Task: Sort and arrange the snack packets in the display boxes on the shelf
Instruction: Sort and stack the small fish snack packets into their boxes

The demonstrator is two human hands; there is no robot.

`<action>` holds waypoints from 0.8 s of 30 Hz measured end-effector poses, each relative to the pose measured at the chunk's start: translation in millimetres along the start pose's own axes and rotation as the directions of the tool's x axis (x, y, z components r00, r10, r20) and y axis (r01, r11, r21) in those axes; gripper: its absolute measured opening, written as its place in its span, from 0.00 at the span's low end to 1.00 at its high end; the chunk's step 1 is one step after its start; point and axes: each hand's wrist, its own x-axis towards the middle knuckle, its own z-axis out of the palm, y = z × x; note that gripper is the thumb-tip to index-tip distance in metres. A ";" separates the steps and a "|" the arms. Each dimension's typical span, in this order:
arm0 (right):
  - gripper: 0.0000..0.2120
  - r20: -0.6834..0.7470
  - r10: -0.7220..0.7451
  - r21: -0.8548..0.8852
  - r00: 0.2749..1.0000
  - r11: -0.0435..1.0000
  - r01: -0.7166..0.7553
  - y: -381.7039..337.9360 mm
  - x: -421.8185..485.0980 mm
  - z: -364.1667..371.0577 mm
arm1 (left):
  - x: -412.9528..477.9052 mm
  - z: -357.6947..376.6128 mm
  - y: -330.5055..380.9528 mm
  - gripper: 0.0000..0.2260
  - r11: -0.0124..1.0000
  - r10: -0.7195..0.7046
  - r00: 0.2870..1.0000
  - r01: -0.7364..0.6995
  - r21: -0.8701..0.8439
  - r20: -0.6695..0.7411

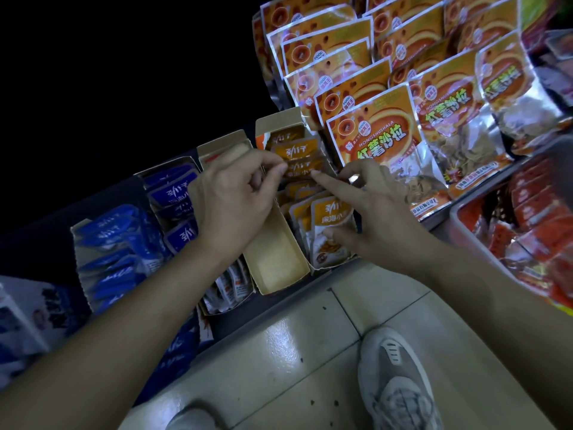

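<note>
one orange packet (302, 168): left hand (235, 193) pinches it, right hand (379, 209) touches with straight forefinger (330, 181).

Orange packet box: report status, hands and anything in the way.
Left hand pinches an orange packet, mid-row. Right hand open, index touching the same packet. Orange packet box part filled, front packets leaning. Nothing blocking the hands.

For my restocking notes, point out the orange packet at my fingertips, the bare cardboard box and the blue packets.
orange snack packet (299, 166): head view, its printed front.
cardboard display box (279, 259): head view, its bare floor.
blue snack packets (108, 243): head view, the pile's middle.
</note>
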 end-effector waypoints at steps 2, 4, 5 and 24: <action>0.39 0.009 -0.003 0.015 1.000 1.000 0.003 0.1 3.7 0.3 | 0.4 0.5 -2.1 0.07 1.000 -0.021 0.999 0.021 -0.011 0.028; 0.40 0.008 0.002 0.054 1.000 0.999 -0.002 0.7 3.3 1.9 | 0.8 -0.5 -4.8 0.07 0.998 -0.036 0.998 0.038 -0.041 0.059; 0.39 0.005 0.006 0.070 1.000 0.998 -0.006 1.4 1.8 3.3 | 0.1 -2.0 -5.8 0.08 0.997 -0.045 0.996 0.049 -0.065 0.073; 0.24 -0.064 -0.058 0.129 0.996 0.989 0.066 1.5 -6.0 2.1 | -11.4 -6.3 -4.8 0.08 0.993 -0.116 0.938 0.116 0.019 0.326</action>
